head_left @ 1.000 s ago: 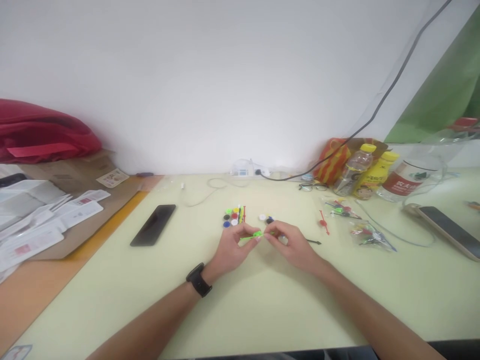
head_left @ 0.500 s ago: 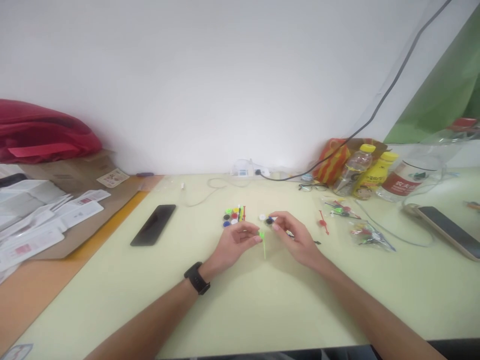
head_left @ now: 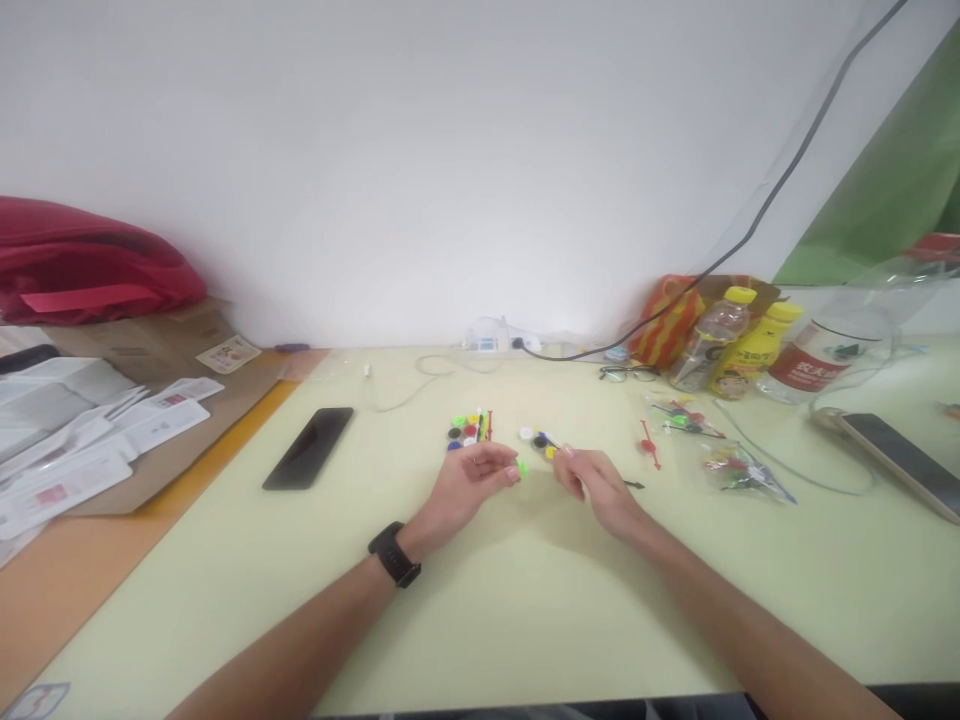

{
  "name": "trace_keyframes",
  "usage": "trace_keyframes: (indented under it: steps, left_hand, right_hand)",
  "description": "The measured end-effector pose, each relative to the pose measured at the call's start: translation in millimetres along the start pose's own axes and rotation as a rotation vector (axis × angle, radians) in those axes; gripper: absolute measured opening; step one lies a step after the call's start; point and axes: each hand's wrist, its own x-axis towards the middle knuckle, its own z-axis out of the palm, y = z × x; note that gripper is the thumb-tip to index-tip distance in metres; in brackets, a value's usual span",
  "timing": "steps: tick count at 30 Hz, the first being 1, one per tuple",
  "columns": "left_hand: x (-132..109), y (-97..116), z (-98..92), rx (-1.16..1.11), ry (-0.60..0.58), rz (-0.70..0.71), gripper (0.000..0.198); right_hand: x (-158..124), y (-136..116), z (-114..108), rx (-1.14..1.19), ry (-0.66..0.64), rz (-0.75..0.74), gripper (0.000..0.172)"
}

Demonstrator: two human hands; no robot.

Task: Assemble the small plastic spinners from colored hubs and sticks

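My left hand (head_left: 476,482) is closed in a pinch, with a small bright green plastic piece (head_left: 523,467) at the tips of its thumb and fingers. Across from it, my right hand (head_left: 598,487) has its fingers curled together; whatever they may hold is hidden. A yellow disc (head_left: 551,453) shows right at those fingertips. Just behind lie a black disc (head_left: 540,440), a thin blue piece and a white disc (head_left: 525,434). A dark arrow-shaped piece (head_left: 635,485) sticks out beyond the right hand. Behind my left hand several coloured discs and sticks are grouped, among them a red disc (head_left: 470,431).
A red double-ended arrow (head_left: 649,446) and clear bags of coloured parts (head_left: 742,470) lie to the right. Bottles (head_left: 754,350), glasses (head_left: 628,374) and another phone (head_left: 904,455) stand or lie farther off. On the left are a black phone (head_left: 308,449) and papers (head_left: 90,450).
My right hand has drawn back slightly from the black disc, its fingers curling in. The green stick that hung below my left fingertips no longer shows; the yellow disc is now visible.
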Motion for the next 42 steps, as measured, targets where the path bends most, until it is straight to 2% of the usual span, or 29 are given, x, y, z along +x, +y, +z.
trace_keyframes:
  steps: [5, 8, 14, 18, 23, 24, 25, 26, 27, 29, 31, 34, 35, 38, 39, 40, 42]
  left_hand:
    - [-0.9, 1.0, 2.1, 0.007, -0.017, 0.021, 0.029]
    - [-1.7, 1.9, 2.7, 0.012, -0.040, 0.028, 0.028]
    - [-1.1, 0.9, 2.2, 0.007, -0.057, 0.022, 0.029]
    - [-1.1, 2.1, 3.0, -0.006, -0.043, 0.008, 0.031]
    - [-1.0, 3.4, 3.7, -0.023, -0.018, 0.001, 0.033]
    - [-0.8, 3.1, 3.7, -0.023, -0.014, 0.002, 0.033]
    - [-0.5, 2.6, 3.7, -0.022, -0.006, 0.003, 0.034]
    - [-0.2, 2.0, 3.6, -0.021, 0.003, 0.005, 0.034]
    - [0.0, 1.3, 3.5, -0.020, 0.011, 0.007, 0.034]
    - [0.4, 0.0, 3.3, -0.024, 0.020, 0.011, 0.034]
    - [0.6, -0.7, 2.9, -0.031, 0.017, 0.009, 0.033]
    - [0.5, -0.7, 2.5, -0.040, 0.008, 0.004, 0.032]
    - [0.4, -0.5, 2.4, -0.040, 0.006, 0.004, 0.032]
    - [0.6, -0.3, 2.3, -0.039, 0.003, 0.006, 0.031]
    - [0.8, -0.5, 2.3, -0.039, 0.006, 0.006, 0.031]
    - [1.1, -0.7, 2.3, -0.041, 0.009, 0.007, 0.031]
    - [1.5, -1.2, 2.2, -0.044, 0.017, 0.011, 0.032]
  right_hand:
    - [0.5, -9.3, 5.7, 0.066, -0.015, -0.034, 0.036]
    - [-0.4, -11.4, 10.4, 0.087, -0.048, -0.040, 0.030]
    - [-0.1, -8.9, 12.6, 0.094, -0.064, -0.018, 0.030]
    - [-1.0, -6.0, 11.6, 0.080, -0.022, -0.019, 0.031]
    - [-2.3, -0.9, 13.3, 0.113, 0.125, -0.048, 0.064]
    - [-2.1, 0.2, 13.0, 0.111, 0.155, -0.043, 0.063]
    - [-1.7, 1.3, 12.1, 0.100, 0.166, -0.027, 0.055]
    - [-1.1, 2.3, 10.5, 0.085, 0.149, 0.001, 0.042]
    - [-0.4, 3.1, 8.4, 0.074, 0.110, 0.034, 0.038]
    - [1.2, 3.6, 3.5, 0.083, 0.019, 0.086, 0.060]
    - [2.4, 2.5, 0.1, 0.127, -0.005, 0.094, 0.065]
    - [2.2, -0.7, 1.9, 0.168, 0.073, 0.050, 0.041]
    - [1.5, -1.5, 4.0, 0.167, 0.084, 0.034, 0.039]
    - [-1.3, -1.4, 11.0, 0.149, 0.096, 0.001, 0.066]
    - [-2.0, -0.7, 12.3, 0.142, 0.105, 0.000, 0.068]
    - [-2.5, 0.1, 12.6, 0.134, 0.119, 0.005, 0.062]
    - [-2.3, 1.4, 10.3, 0.109, 0.097, 0.047, 0.039]
